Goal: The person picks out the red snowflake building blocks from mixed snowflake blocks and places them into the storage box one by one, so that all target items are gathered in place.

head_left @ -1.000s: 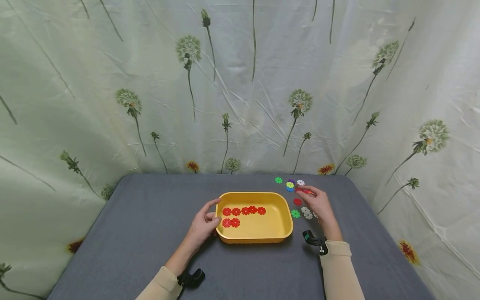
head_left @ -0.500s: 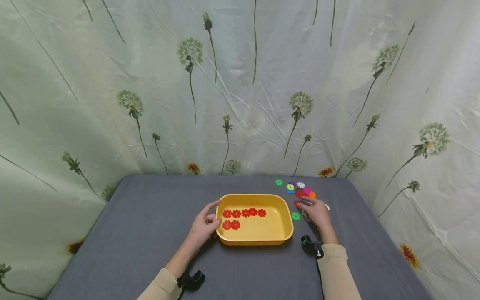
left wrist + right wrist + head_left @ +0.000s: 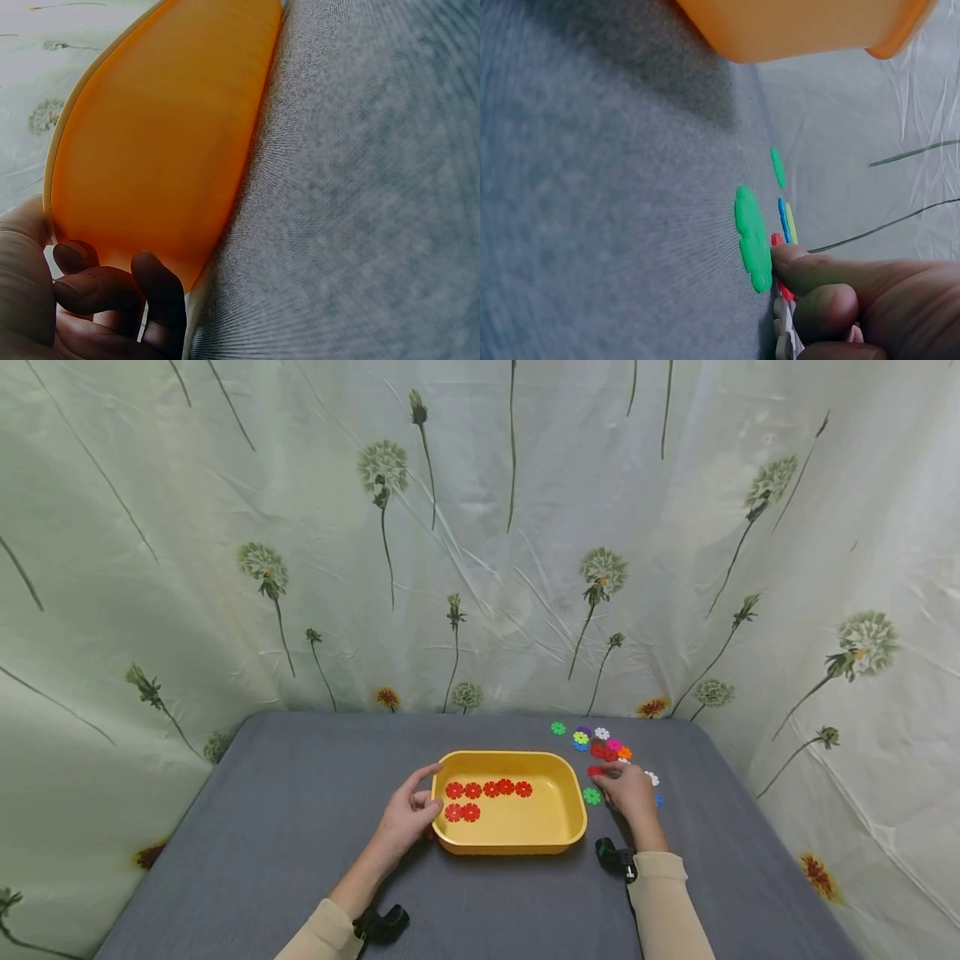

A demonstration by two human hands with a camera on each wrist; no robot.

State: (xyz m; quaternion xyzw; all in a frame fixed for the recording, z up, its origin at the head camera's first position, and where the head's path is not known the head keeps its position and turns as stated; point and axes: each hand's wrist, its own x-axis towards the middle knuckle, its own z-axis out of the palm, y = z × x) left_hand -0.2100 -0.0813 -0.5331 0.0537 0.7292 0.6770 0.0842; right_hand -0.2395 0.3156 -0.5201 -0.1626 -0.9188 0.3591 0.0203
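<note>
My left hand point(image 3: 405, 814) grips the left side of a yellow plastic basin point(image 3: 540, 843), thumb at the rim and fingers curled against the outer wall, as the left wrist view shows. Several red flower-shaped discs point(image 3: 454, 791) lie inside it in two rows. Right of the basin, my right hand point(image 3: 632, 789) touches a red flower disc point(image 3: 595, 771) lying on the table with its fingertips. The right wrist view shows a fingertip right at this disc's edge point(image 3: 777, 239). Close beside it lies a green disc point(image 3: 753, 238); grey-white discs are partly hidden under the hand.
Behind the right hand lie more discs: green point(image 3: 558, 727), yellow point(image 3: 581, 737), white point(image 3: 602, 733), pink point(image 3: 614, 745) and orange point(image 3: 625, 752). A blue disc point(image 3: 658, 800) shows beside the hand. A flower-patterned curtain point(image 3: 480, 543) hangs behind the grey table point(image 3: 315, 793).
My right hand has come nearer from the back cluster, leaving red discs it was touching there, to the single red disc. The left hand and basin have stayed put.
</note>
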